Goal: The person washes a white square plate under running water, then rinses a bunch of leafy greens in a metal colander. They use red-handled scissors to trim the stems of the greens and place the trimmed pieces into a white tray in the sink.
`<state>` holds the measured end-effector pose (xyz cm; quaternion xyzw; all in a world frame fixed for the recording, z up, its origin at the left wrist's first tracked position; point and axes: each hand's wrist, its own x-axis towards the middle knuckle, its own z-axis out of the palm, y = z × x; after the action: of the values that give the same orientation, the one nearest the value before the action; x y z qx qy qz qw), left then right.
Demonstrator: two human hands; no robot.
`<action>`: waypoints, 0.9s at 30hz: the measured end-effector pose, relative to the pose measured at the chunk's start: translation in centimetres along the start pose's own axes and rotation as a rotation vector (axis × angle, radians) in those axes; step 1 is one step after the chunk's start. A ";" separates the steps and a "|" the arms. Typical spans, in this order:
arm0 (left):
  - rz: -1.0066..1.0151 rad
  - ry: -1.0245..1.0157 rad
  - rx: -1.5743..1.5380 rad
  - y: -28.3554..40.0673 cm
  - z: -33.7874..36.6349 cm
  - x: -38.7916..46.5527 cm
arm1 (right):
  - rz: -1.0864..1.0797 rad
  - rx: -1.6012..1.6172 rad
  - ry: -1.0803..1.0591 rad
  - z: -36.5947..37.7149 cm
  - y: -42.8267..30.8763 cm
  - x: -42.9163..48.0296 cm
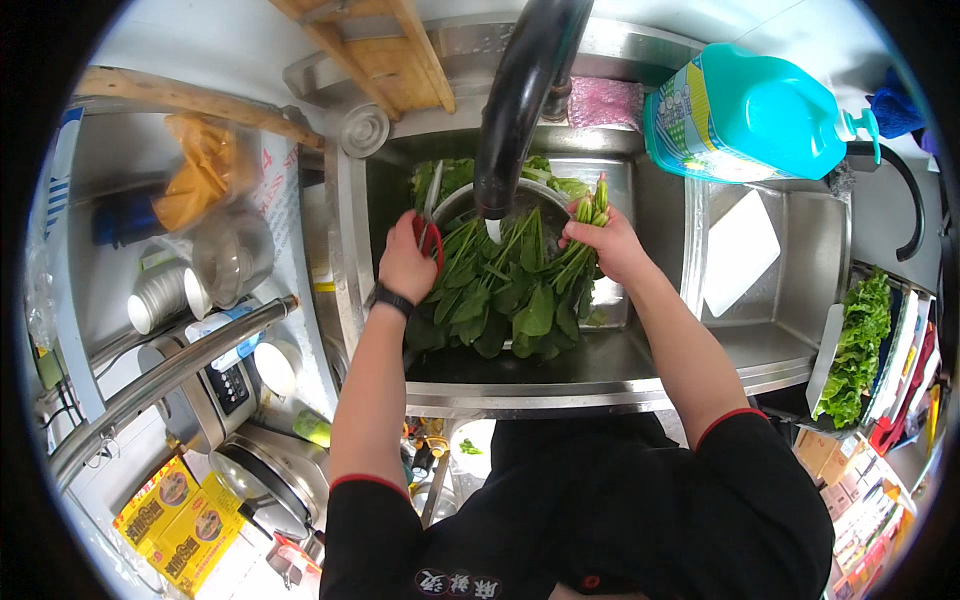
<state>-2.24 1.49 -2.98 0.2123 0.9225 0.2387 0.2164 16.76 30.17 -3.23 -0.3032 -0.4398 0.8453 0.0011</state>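
My left hand (406, 264) grips red-handled scissors (434, 187), their blades pointing away from me over the left side of the sink. Pinched in my right hand (613, 246) are pale stem ends of leafy greens (592, 206), which look like spinach. More of the dark leaves (487, 307) spread across a round metal bowl (459, 196) and hang over its near rim. The bowl stands in the left basin of a stainless steel sink (652, 225). Above it a black faucet (517, 112) reaches in, with a short white stream at its mouth. Lighter green leaves (566, 182) lie behind the bowl.
A turquoise pump jug (780, 112) stands behind the right basin, which holds a white board (744, 251). Lettuce (855, 349) sits at far right. To the left are a metal rail (180, 367), stacked cups (157, 296) and a lidded pan (259, 480).
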 end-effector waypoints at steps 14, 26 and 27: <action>-0.221 -0.073 0.097 -1.8 4.7 1.0 | -0.066 0.018 -0.442 2.8 -10.8 -5.0; -0.244 -0.006 -1.254 7.2 6.1 -6.1 | 0.201 0.024 -0.167 9.1 0.4 2.4; -0.270 -0.005 -1.201 7.3 6.3 -6.2 | 0.226 0.240 -0.214 9.1 1.2 2.7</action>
<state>8.06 6.48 -2.24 -0.0649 0.6453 0.6865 0.3288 10.23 23.38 -1.64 -0.2569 -0.2967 0.9138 -0.1045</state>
